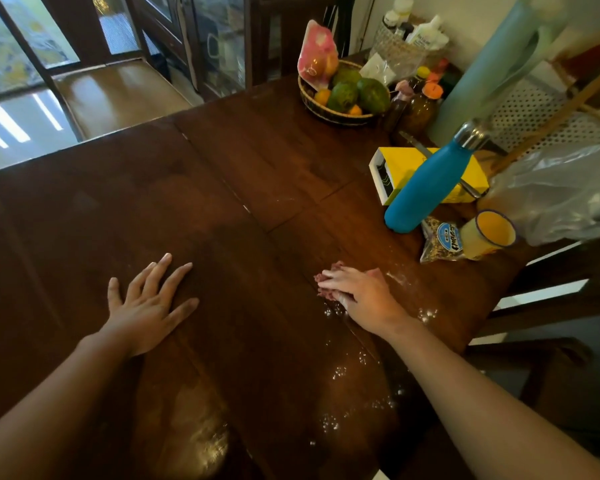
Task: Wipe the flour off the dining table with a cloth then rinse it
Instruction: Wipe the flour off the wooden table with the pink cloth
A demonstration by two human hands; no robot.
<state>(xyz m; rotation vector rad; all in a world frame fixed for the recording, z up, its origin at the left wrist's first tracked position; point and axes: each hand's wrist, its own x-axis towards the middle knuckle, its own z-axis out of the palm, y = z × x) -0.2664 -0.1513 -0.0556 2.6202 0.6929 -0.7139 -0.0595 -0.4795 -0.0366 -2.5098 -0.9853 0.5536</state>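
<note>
The dark wooden dining table point(194, 209) fills most of the view. White flour point(340, 372) lies in specks and smears on its right side, near my right forearm and close to the near edge. My right hand point(361, 296) presses a crumpled pinkish-red cloth point(326, 284) flat against the tabletop; only the cloth's edges show past my fingers. A thin streak of flour point(397, 277) sits just right of that hand. My left hand point(149, 303) rests palm down on the table to the left, fingers spread, holding nothing.
At the right stand a blue bottle point(426, 185), a yellow box point(430, 174), a yellow cup point(489, 235), a snack packet point(440, 242) and a plastic bag point(561, 192). A fruit basket point(340, 95) sits at the far edge. A chair point(551, 296) is at the right.
</note>
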